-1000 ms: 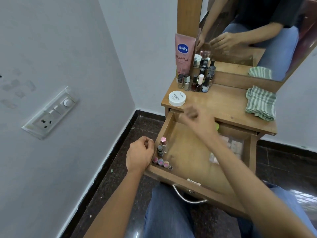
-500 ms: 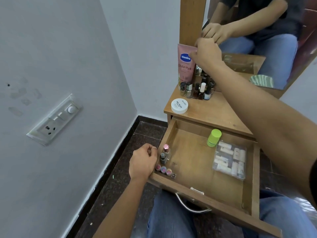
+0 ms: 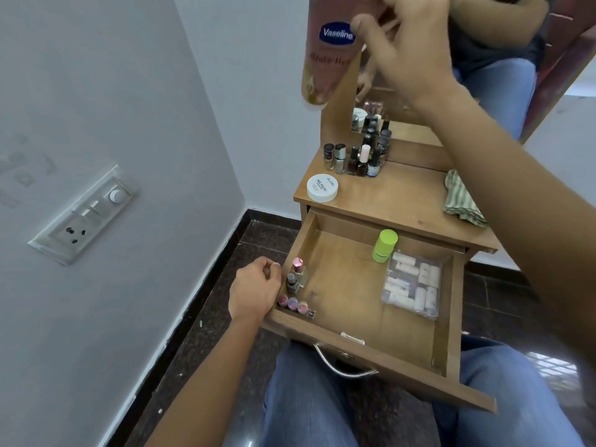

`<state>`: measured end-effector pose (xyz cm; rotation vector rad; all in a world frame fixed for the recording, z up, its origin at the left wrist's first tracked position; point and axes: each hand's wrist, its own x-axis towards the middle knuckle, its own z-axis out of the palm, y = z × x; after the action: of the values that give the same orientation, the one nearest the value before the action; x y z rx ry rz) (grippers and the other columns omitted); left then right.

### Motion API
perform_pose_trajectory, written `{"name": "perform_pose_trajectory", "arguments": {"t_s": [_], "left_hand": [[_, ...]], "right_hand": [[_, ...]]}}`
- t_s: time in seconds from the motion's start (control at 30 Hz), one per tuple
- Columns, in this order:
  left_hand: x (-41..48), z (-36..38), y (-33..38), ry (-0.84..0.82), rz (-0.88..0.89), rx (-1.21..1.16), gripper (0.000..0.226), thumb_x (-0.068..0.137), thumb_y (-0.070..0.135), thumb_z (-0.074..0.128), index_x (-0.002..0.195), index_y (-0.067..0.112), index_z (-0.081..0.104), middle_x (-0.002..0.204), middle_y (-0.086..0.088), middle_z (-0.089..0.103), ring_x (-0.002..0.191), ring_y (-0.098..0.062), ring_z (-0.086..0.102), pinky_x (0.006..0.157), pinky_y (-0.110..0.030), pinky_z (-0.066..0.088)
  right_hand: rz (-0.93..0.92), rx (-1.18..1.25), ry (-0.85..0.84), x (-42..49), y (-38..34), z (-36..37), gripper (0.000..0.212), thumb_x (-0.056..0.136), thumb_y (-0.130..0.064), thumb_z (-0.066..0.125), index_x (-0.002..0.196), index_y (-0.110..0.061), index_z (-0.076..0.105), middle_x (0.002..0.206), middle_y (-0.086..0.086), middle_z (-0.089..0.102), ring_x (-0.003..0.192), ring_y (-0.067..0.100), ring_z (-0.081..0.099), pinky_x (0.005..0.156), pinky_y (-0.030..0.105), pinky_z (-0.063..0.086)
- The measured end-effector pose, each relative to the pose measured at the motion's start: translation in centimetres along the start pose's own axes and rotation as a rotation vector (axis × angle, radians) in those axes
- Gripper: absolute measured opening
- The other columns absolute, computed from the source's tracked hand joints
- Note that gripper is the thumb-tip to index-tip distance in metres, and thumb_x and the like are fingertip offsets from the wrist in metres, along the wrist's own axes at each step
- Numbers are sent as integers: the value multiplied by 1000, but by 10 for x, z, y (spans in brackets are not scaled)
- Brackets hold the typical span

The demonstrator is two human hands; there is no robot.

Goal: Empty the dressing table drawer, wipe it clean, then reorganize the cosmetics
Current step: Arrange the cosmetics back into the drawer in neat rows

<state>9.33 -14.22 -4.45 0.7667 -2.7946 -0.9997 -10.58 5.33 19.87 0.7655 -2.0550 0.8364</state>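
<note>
The dressing table [image 3: 387, 201] and its open drawer [image 3: 348, 285] in the lower middle are as before. The Vaseline tube [image 3: 325, 59], which stood on the table top half a second ago, is now lifted to the upper middle of the frame. The right hand [image 3: 409, 50] grasps it near its upper end. The left hand [image 3: 254, 291] stays clenched against the drawer's left wall. The clear box [image 3: 411, 287], the green bottle [image 3: 384, 246] and the small bottles [image 3: 296, 291] lie unmoved inside the drawer.
</note>
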Motion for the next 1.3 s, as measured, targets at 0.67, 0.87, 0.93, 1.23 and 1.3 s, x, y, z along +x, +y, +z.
{"name": "perform_pose_trajectory", "arguments": {"t_s": [0.67, 0.87, 0.93, 1.23, 1.3], "left_hand": [[0, 4, -3, 9, 38, 2, 24, 93, 36, 49, 82, 23, 66, 69, 6, 64, 66, -14, 61, 57, -28, 46], [-1, 5, -2, 18, 33, 8, 24, 93, 35, 50, 82, 22, 66, 68, 6, 64, 66, -12, 60, 57, -27, 44], [0, 4, -2, 13, 31, 9, 24, 93, 35, 50, 83, 22, 66, 69, 6, 64, 66, -12, 60, 57, -27, 45], [-1, 4, -3, 12, 25, 2, 23, 93, 36, 50, 83, 23, 66, 69, 6, 64, 67, -13, 61, 59, -28, 48], [-1, 4, -2, 11, 24, -7, 23, 93, 36, 50, 83, 23, 66, 69, 6, 64, 68, -15, 62, 62, -31, 51]], "right_hand": [[37, 62, -1671, -231, -12, 28, 27, 87, -4, 58, 114, -6, 63, 101, 7, 66, 84, 12, 49, 57, 15, 32], [69, 73, -1561, -258, -3, 36, 36, 88, -4, 57, 121, -16, 63, 85, -8, 47, 86, 13, 45, 77, 26, 39], [111, 92, -1532, -268, -2, 35, 41, 88, -1, 55, 125, -17, 61, 92, -4, 49, 89, 13, 45, 80, 27, 40], [105, 33, -1490, -289, -6, 36, 40, 85, 2, 51, 120, -12, 63, 125, 6, 53, 92, 13, 49, 75, 21, 41], [124, 67, -1397, -269, -9, 34, 36, 86, -3, 54, 119, -13, 64, 122, 6, 56, 89, 12, 51, 80, 26, 47]]}}
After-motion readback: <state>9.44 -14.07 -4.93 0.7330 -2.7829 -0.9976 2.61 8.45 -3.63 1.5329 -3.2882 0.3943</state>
